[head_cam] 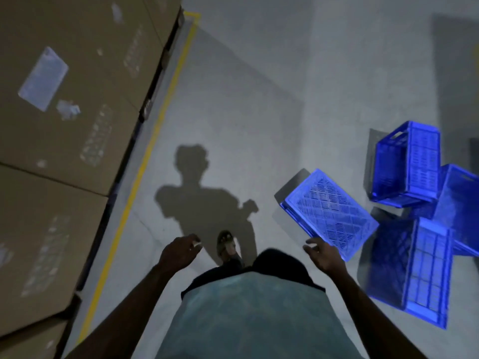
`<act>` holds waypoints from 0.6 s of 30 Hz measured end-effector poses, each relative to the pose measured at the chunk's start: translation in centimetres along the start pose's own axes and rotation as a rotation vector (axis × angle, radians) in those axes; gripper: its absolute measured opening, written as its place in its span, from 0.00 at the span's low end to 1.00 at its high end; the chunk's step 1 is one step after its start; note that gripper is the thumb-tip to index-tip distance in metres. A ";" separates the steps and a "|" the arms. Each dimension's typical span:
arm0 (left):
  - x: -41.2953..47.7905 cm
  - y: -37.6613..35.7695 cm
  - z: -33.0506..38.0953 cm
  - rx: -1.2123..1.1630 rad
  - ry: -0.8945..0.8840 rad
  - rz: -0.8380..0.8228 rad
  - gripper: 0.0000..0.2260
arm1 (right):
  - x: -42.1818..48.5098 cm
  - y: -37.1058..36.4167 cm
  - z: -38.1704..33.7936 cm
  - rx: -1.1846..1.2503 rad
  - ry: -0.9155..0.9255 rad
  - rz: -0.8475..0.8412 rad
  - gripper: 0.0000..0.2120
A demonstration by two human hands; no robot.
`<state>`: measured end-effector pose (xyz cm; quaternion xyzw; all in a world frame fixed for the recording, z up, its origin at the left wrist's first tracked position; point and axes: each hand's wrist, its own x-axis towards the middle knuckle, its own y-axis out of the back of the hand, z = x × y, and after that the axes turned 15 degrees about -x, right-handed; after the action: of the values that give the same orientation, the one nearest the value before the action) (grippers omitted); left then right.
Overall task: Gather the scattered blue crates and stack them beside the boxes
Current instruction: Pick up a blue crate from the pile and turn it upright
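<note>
Several blue plastic crates lie scattered on the grey floor at the right. One upturned crate (329,212) shows its slotted bottom, just beyond my right hand (324,256). Behind it a crate (409,164) lies on its side, another crate (420,270) lies tipped at the lower right, and one more crate (461,208) sits at the right edge. My right hand hovers close to the upturned crate's near corner, fingers loosely curled, holding nothing. My left hand (178,251) hangs in front of me with loosely curled fingers and nothing in it.
Tall stacked cardboard boxes (64,125) fill the left side, on dark pallets behind a yellow floor line (145,161). My sandalled foot (228,246) and my shadow fall on the open grey floor in the middle.
</note>
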<state>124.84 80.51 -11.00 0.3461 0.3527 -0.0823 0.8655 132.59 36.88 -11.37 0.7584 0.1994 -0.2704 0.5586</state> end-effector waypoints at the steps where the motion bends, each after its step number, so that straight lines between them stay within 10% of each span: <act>1: 2.2 2.0 1.2 0.011 -0.012 -0.007 0.18 | 1.6 1.1 -1.4 -0.010 -0.005 0.016 0.14; 18: 40.7 22.6 30.0 0.145 -0.120 -0.017 0.10 | 37.3 23.1 -8.9 0.211 -0.152 0.000 0.21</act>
<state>180.23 81.84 -10.61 0.3994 0.2960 -0.1355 0.8570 177.04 38.53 -15.86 0.7902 0.1268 -0.3465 0.4893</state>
